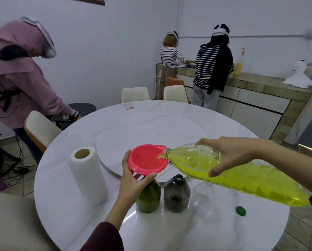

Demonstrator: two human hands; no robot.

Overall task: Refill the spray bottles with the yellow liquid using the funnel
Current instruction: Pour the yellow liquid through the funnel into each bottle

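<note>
Glass-dark bottles [176,193] are standing at the near bench [169,124] edge while your left hand [133,180] is pinching the pink funnel [147,159], steadying it in the green bottle [148,196]. Your right hand [227,153] is wrapping the big bottle of yellow liquid [233,174], tilting its mouth over the funnel's far rim so it is pouring in.

The person is wearing a dark maroon sleeve [104,238] on the left arm; it is ending a little below the elbow, so the forearm and the left hand [131,178] are showing bare; the right hand [229,156] is also showing bare, and a small dark edge at the frame border is perhaps the same garment.
</note>
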